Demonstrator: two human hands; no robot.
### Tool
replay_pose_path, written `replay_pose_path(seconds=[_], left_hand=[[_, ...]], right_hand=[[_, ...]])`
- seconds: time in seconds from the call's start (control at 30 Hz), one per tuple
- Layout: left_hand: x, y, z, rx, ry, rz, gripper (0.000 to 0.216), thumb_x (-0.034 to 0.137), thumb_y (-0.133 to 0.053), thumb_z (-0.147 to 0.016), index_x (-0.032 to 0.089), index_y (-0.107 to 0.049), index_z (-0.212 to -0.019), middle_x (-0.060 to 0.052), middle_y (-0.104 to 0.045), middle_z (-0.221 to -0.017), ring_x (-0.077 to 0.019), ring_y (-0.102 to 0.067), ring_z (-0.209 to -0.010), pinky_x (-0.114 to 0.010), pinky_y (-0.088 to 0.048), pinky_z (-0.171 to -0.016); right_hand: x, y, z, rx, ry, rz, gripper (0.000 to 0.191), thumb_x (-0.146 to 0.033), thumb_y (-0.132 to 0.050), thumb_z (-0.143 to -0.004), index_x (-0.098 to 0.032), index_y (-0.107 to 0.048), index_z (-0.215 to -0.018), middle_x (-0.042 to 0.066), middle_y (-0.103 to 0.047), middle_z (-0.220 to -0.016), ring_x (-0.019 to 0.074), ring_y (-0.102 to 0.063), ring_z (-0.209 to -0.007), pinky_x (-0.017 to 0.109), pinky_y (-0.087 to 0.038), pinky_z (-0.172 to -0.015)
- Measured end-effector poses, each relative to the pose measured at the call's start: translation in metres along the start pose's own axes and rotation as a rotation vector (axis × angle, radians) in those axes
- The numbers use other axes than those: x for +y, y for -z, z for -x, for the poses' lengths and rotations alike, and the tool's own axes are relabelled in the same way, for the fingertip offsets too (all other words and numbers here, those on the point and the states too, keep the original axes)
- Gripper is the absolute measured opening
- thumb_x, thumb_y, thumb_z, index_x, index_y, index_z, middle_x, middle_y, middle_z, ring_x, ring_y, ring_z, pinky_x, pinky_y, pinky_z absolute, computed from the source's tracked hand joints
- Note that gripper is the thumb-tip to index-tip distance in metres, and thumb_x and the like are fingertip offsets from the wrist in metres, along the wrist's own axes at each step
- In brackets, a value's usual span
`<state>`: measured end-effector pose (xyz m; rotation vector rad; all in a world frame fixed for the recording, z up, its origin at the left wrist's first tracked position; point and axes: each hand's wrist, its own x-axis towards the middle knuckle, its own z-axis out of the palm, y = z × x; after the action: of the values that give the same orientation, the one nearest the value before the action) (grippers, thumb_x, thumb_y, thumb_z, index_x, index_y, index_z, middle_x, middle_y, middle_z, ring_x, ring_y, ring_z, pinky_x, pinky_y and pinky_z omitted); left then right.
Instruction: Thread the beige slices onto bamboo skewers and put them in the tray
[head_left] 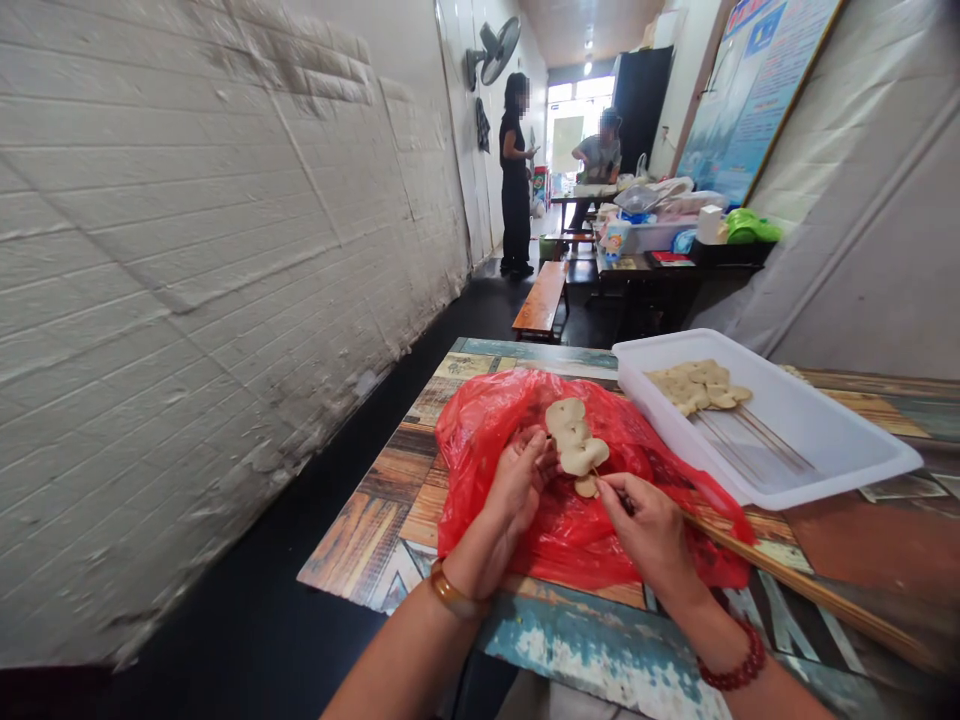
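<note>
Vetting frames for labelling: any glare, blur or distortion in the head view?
Head view: far doorway blown out, glossy highlights on the red bag. Head view: loose sticks smear toward the lower right, left wall looks stretched, wide-angle style; left hand and right hand fairly clear.

Pale, rounded slices (574, 436) cluster on a thin skewer (595, 472), held at a slant. Below spreads a crumpled red plastic bag (480, 425).

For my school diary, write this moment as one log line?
left hand: at beige slices | right hand: pinching skewer | red bag: beneath | white tray: holds skewered slices
</note>
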<state>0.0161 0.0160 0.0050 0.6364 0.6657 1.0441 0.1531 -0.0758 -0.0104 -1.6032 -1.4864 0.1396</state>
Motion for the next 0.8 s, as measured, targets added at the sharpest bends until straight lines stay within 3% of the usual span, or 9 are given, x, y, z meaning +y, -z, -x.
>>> replay_pose_path(seconds=[0.17,0.3,0.43,0.6,0.8], left_hand=[[-0.003,-0.003,0.007,-0.199,0.249,-0.033,0.048,0.053,-0.067,-0.07,0.015,-0.059,-0.099,-0.009,-0.067,-0.086,-0.0178,-0.063,-0.07,-0.029,-0.049,-0.064],[-0.003,-0.008,0.014,-0.317,0.273,-0.037,0.047,0.047,-0.07,-0.07,0.015,-0.063,-0.103,-0.011,-0.066,-0.097,-0.0187,-0.062,-0.08,-0.029,-0.048,-0.07],[-0.004,-0.01,0.014,-0.266,0.183,-0.023,0.041,0.037,-0.078,-0.061,0.014,-0.067,-0.092,-0.009,-0.068,-0.09,-0.0175,-0.061,-0.076,-0.03,-0.047,-0.073],[-0.008,-0.009,0.006,-0.097,0.023,-0.027,0.04,0.029,-0.084,-0.053,0.013,-0.07,-0.087,-0.006,-0.069,-0.085,-0.0164,-0.062,-0.076,-0.028,-0.046,-0.076],[-0.005,-0.006,0.003,-0.07,0.003,-0.056,0.042,0.037,-0.081,-0.056,0.01,-0.067,-0.086,-0.007,-0.068,-0.076,-0.0146,-0.06,-0.061,-0.027,-0.045,-0.06]], right_hand=[[-0.006,0.001,0.001,0.014,-0.009,-0.079,0.025,-0.033,-0.048,-0.089,-0.02,-0.065,-0.077,0.003,-0.069,-0.07,0.0169,-0.063,-0.062,0.027,-0.046,-0.06],[-0.001,-0.004,0.003,0.019,0.012,-0.107,0.024,-0.033,-0.048,-0.089,-0.021,-0.065,-0.078,0.003,-0.07,-0.07,0.0172,-0.065,-0.064,0.028,-0.049,-0.064],[0.002,-0.01,0.003,0.035,0.021,-0.082,0.025,-0.034,-0.048,-0.088,-0.021,-0.065,-0.075,0.004,-0.07,-0.072,0.0178,-0.065,-0.064,0.029,-0.05,-0.063],[-0.002,-0.012,0.003,-0.016,0.065,-0.104,0.024,-0.034,-0.047,-0.088,-0.022,-0.065,-0.076,0.003,-0.069,-0.071,0.018,-0.064,-0.062,0.029,-0.05,-0.063],[-0.003,-0.013,0.006,-0.088,0.05,-0.123,0.028,-0.035,-0.046,-0.089,-0.021,-0.064,-0.073,0.001,-0.065,-0.064,0.0158,-0.06,-0.057,0.026,-0.048,-0.059]])
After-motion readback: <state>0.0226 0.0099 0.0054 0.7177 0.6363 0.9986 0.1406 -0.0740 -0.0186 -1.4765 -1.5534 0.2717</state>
